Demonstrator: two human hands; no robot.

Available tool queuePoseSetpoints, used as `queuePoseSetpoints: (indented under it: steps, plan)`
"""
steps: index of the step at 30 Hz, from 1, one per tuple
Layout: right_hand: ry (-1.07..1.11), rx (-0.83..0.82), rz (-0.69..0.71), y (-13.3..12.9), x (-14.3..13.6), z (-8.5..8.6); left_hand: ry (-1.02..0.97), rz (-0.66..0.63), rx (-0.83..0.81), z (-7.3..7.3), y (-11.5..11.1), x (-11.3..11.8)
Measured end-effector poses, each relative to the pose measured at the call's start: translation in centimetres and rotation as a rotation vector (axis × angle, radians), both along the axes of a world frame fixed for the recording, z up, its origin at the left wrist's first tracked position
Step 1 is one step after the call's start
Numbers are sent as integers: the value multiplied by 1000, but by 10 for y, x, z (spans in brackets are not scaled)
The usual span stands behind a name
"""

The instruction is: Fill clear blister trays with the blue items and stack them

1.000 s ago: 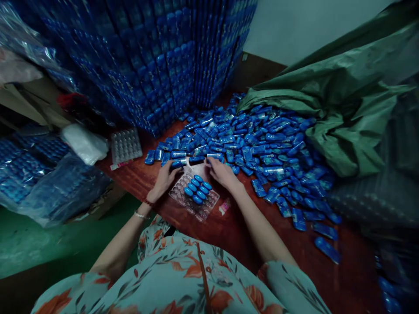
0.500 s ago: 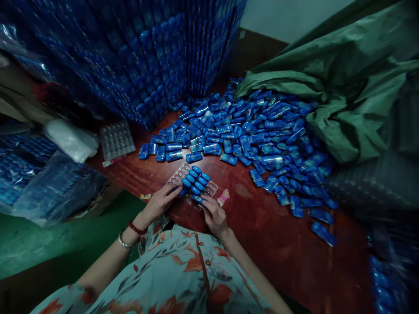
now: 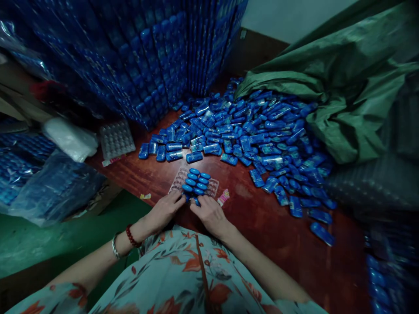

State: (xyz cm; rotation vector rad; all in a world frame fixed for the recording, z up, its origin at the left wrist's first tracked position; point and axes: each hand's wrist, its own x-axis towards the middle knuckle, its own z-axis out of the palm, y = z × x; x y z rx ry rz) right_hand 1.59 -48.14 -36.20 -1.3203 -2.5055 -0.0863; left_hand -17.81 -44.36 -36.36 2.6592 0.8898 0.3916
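Note:
A clear plastic tray with rows of moulded hollows [image 3: 177, 179] lies near the table's front edge. Two columns of glossy blue oval packs [image 3: 192, 177] stand in its middle, and its side hollows hold no blue packs. My left hand [image 3: 167, 208] is closed at the tray's near edge, fingertips on a blue pack that is mostly covered. Beside it, my right hand [image 3: 211, 214] has its fingers bent over another blue pack [image 3: 195, 201] at the near end of the columns. My fingers partly hide both packs.
Loose blue packs [image 3: 225, 129] are heaped across the red-brown table [image 3: 258, 244], partly under a green sack [image 3: 353, 87]. Filled blue trays [image 3: 157, 56] are stacked high behind. A second clear tray [image 3: 117, 140] sits left. Pink scraps [image 3: 224, 197] and a yellow scrap [image 3: 145, 196] lie about.
The tray has been turned straighter toward me. Both hands have come closer together at its near edge, and the pack under my right hand has moved in line with the columns.

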Motion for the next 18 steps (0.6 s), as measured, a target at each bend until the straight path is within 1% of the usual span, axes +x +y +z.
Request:
queuePoseSetpoints:
  steps: [2,4,6,8,10,11,13,16,18]
  plan:
    - [-75,-38,54,6,0,9,91,-25,-37,7,3,6]
    - [-99,-67,99,12,4,10,159,-60,-59,13,8,12]
    - [-64,-90,129,13,10,5,196,-93,-61,14,14,16]
    - [37,-85,123,10,16,-6,210,-88,-29,12,18,20]
    - [151,-32,65,4,18,-18,202,-58,15,7,17,23]
    - [188,9,14,-1,18,-22,182,-45,34,4,16,23]
    - [203,77,-105,-9,14,-27,109,-19,71,-3,11,22]
    - [157,87,-259,-18,11,-22,-56,6,150,-10,4,16]
    - [170,41,-284,-18,14,-15,-193,14,178,-12,8,12]
